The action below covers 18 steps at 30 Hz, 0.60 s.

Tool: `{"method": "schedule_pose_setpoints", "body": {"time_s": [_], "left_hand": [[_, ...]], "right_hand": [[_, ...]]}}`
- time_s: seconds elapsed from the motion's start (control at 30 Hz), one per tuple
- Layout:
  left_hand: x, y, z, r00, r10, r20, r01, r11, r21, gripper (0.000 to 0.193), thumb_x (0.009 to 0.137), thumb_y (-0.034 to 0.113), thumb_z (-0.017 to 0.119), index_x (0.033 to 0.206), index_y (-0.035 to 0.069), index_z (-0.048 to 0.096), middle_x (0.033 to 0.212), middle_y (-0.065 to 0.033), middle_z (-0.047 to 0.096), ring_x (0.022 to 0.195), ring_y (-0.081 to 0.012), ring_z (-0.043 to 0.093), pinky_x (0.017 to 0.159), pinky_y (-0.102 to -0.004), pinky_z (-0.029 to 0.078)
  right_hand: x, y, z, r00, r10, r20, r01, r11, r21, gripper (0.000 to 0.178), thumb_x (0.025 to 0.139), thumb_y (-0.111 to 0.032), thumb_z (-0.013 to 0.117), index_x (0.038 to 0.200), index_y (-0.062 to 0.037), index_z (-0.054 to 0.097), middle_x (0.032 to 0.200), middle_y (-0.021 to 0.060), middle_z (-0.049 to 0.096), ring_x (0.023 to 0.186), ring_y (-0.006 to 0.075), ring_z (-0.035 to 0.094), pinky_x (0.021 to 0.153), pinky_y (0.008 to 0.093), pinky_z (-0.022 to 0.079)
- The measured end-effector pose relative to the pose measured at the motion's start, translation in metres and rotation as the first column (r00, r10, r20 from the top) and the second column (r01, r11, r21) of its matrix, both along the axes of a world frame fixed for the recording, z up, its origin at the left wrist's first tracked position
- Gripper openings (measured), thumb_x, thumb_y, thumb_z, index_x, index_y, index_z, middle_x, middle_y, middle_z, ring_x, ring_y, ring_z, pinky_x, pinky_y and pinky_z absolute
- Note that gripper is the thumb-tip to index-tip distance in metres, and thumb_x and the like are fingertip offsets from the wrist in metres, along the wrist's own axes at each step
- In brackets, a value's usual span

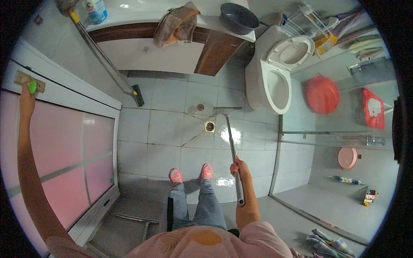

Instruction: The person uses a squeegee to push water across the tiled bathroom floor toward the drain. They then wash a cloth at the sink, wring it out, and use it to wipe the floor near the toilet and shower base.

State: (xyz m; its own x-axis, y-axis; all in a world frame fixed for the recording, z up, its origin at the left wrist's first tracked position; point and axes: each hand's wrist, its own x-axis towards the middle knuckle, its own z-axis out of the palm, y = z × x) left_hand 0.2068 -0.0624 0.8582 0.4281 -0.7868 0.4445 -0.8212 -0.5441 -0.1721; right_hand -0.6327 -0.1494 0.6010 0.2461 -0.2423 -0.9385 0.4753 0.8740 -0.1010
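My left hand [27, 96] is at the far left, closed at the door handle [38, 85], a beige plate with a small round green piece beside my fingers. Just what the fingertips grip there is partly hidden. In my right hand [241, 167] is the grey pole of a floor squeegee [232, 139]. Its wide, thin head [228, 109] rests on the wet tiles, near a square floor drain [209, 126]. The pole slants back toward me, its butt end beside my right forearm.
A pink-panelled white door [60, 133] stands along the left. Ahead, a vanity [150, 53] bears a brown towel [177, 23] and a dark basin [239, 19]. A long-handled brush [137, 95] leans near it. At right are a toilet [277, 90] and a glass shower partition [275, 159].
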Motion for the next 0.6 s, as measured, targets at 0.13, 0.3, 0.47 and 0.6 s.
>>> {"method": "schedule_pose_setpoints", "body": {"time_s": [0.13,0.3,0.47,0.6], "left_hand": [[0.02,0.004,-0.011,0.986,-0.104,0.132,0.109,0.993,-0.033,0.037,0.072,0.0,0.04,0.109,-0.003,0.035,0.102,-0.028,0.044,0.092,-0.04,0.044,0.076,-0.0416,0.038],[0.001,0.002,0.005,0.999,0.01,-0.052,-0.012,1.0,-0.027,0.04,0.074,0.002,0.04,0.113,-0.003,0.033,0.109,-0.0261,0.041,0.097,-0.0381,0.043,0.081,-0.0401,0.036],[-0.016,0.0,0.005,1.0,-0.006,0.005,0.006,1.0,-0.027,0.041,0.073,0.0,0.039,0.113,-0.001,0.033,0.109,-0.025,0.041,0.098,-0.038,0.042,0.08,-0.0402,0.036],[-0.019,-0.01,0.004,0.991,-0.039,-0.129,0.032,0.998,-0.055,0.043,0.071,0.001,0.041,0.114,0.0,0.032,0.105,-0.0245,0.043,0.096,-0.0378,0.043,0.078,-0.0409,0.037]], "right_hand": [[-0.018,0.036,0.024,0.98,0.151,-0.132,-0.146,0.988,0.046,0.013,0.083,-0.026,0.042,0.074,-0.0185,0.036,0.043,-0.0026,0.023,0.032,0.0073,0.025,0.028,0.0199,0.02],[-0.017,0.053,0.092,0.867,0.402,-0.295,-0.436,0.898,-0.057,0.029,0.081,-0.02,0.044,0.108,-0.0182,0.036,0.043,-0.0009,0.027,0.033,0.0099,0.029,0.03,0.0224,0.023],[0.031,0.078,0.141,0.617,0.737,-0.277,-0.777,0.626,-0.065,0.05,0.082,-0.021,0.045,0.127,-0.0159,0.021,0.048,0.0001,0.034,0.037,0.0081,0.031,0.031,0.021,0.026],[0.087,0.098,0.074,0.398,0.868,-0.297,-0.911,0.336,-0.237,0.047,0.079,-0.018,0.048,0.122,-0.0122,0.029,0.051,0.0032,0.041,0.035,0.0114,0.041,0.031,0.0257,0.036]]}}
